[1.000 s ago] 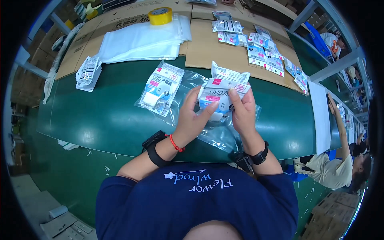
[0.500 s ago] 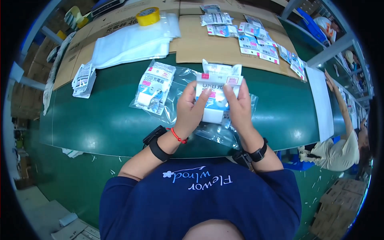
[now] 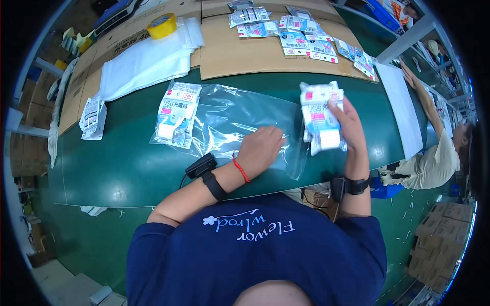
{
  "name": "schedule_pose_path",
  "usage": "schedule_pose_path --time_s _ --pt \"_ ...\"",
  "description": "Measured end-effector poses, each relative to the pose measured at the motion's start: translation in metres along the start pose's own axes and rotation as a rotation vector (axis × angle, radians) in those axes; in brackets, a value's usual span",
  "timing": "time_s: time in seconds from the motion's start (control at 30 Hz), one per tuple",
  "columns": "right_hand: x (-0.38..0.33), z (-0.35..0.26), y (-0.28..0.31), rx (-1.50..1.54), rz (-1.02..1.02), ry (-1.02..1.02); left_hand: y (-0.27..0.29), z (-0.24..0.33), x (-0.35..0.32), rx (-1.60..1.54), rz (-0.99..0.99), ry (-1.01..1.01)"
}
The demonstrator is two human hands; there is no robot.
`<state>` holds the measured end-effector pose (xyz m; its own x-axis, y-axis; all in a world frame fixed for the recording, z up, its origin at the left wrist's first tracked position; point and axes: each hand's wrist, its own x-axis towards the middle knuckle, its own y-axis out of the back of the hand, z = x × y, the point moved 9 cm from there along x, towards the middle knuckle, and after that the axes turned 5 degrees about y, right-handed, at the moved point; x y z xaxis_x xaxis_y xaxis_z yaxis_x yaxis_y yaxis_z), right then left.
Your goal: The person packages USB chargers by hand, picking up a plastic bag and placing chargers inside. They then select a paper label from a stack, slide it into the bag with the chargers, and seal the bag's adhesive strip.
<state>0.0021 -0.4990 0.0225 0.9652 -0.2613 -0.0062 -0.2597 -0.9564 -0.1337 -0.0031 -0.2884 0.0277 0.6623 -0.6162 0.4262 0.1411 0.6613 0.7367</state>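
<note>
My right hand grips a small stack of packaged chargers, thumb on top of the white and blue card. It holds them just past the right end of a large clear plastic bag lying flat on the table. Over the bag's right part, my left hand is closed with curled fingers, pinching the film; the fingertips are partly hidden. More packaged chargers lie at the bag's left end; whether they are inside it I cannot tell.
On cardboard at the back lie several packaged chargers. Left of them, a yellow tape roll rests on stacked clear bags. A small pack pile stands far left. Another person's arm reaches over a white sheet at right.
Both hands held the charger stack together; now the right hand alone has carried it to the right. My left hand has let go and come down onto the bag. The view has shifted slightly.
</note>
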Motion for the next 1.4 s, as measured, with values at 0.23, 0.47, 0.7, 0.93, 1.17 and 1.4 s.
schedule_pose_path --time_s 0.23,0.47,0.7,0.93,1.17,1.4 --pt "-0.025 0.019 -0.032 -0.478 -0.586 -0.197 0.035 0.002 0.003 -0.145 0.125 0.050" --pt "-0.028 0.037 -0.068 -0.370 -0.646 -0.470 0.040 0.037 0.004 0.055 0.026 -0.138" --pt "-0.023 0.042 -0.131 -0.228 -0.726 -0.309 0.045 0.050 0.001 -0.010 0.007 -0.206" --pt "-0.018 0.018 -0.202 -0.160 -0.876 -0.237 0.059 0.065 -0.003 -0.070 0.064 -0.289" --pt "0.006 0.068 -0.251 0.203 -0.532 -0.179 0.050 0.074 -0.020 -0.130 0.009 -0.330" --pt "0.015 0.068 -0.228 0.408 -0.208 -0.176 0.070 0.083 -0.024 -0.193 0.166 -0.463"
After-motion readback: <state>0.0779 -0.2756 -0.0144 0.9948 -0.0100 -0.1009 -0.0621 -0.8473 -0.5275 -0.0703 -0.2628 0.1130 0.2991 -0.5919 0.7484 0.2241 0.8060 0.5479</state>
